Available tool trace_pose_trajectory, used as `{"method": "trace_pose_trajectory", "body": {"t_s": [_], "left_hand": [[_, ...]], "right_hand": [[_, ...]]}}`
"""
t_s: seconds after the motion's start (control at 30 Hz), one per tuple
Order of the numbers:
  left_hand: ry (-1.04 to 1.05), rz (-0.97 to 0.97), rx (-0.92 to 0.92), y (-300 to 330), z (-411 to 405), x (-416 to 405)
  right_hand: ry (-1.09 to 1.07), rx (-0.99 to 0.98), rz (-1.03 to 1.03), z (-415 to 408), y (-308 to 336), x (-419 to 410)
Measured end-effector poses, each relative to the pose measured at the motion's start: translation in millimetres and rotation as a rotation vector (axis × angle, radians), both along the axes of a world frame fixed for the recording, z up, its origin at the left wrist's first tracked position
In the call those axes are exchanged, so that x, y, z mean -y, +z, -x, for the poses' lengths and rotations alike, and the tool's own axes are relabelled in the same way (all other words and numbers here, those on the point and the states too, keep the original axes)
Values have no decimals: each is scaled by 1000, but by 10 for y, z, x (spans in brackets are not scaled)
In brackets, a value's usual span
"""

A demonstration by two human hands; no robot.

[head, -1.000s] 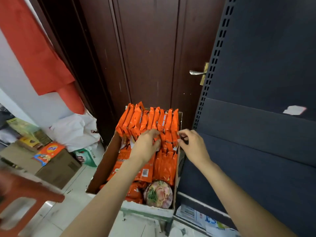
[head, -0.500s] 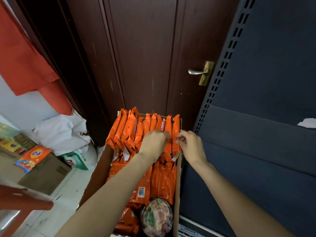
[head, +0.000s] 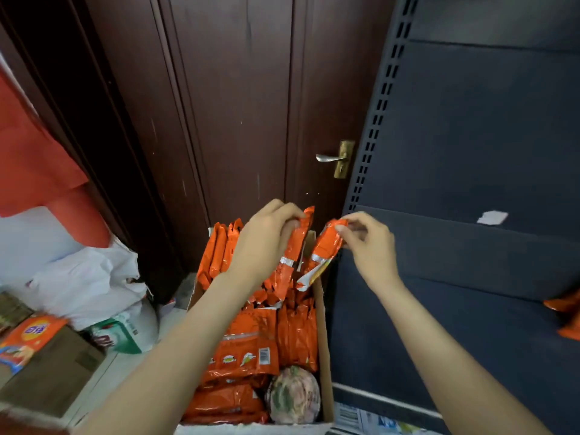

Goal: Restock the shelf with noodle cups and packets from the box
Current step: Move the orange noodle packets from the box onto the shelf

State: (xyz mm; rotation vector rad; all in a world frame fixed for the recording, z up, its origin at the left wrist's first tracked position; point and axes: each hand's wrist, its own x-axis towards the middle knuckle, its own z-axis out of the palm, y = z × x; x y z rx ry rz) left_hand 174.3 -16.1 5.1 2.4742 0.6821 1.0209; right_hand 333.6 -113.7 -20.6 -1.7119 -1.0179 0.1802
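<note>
An open cardboard box (head: pixel 321 346) on the floor holds several orange noodle packets (head: pixel 248 350) and one noodle cup (head: pixel 293 398) with a patterned lid at its near right corner. My left hand (head: pixel 266 243) grips the top of one orange packet (head: pixel 293 255) lifted above the box. My right hand (head: pixel 368 243) pinches the top corner of a second orange packet (head: pixel 324 249) beside it. The dark blue shelf unit (head: pixel 470 183) stands to the right, with orange packets (head: pixel 568 315) at its far right edge.
A dark wooden door (head: pixel 235 105) with a brass handle (head: pixel 335 158) stands behind the box. On the left lie a white bag (head: pixel 88 281), a green and white pack (head: pixel 125 334) and a brown carton (head: pixel 53 372) with an orange box (head: pixel 29 340) on it. Red cloth (head: pixel 28 152) hangs at upper left.
Both hands have risen out of the box, each lifting one orange packet up from the back row. The camera has tilted upward a little.
</note>
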Motion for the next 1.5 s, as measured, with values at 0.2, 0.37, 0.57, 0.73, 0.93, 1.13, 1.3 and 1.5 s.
{"method": "trace_pose_trajectory", "body": {"t_s": [0.2, 0.37, 0.57, 0.73, 0.93, 1.13, 1.3, 1.5], "left_hand": [[-134, 27, 76, 148, -143, 429], [-293, 90, 66, 164, -480, 938], [-432, 102, 33, 114, -1179, 1650], [-485, 160, 11, 11, -1983, 2222], [-469, 255, 1, -214, -2979, 2833], [-438, 296, 4, -312, -3599, 3177], [-425, 310, -29, -317, -3824, 3314], [-430, 325, -99, -408, -3896, 3397]], "right_hand": [[-179, 32, -32, -35, 212, 654], [-341, -20, -28, -264, 168, 1378], [-498, -77, -35, -880, 25, 2278], [-554, -122, -28, -1625, -137, 2957], [-600, -118, 58, -2647, -304, 3625], [-627, -96, 189, -3407, -503, 3892], [-504, -111, 321, -3731, -784, 3882], [-421, -132, 355, -3846, -951, 3899]]}}
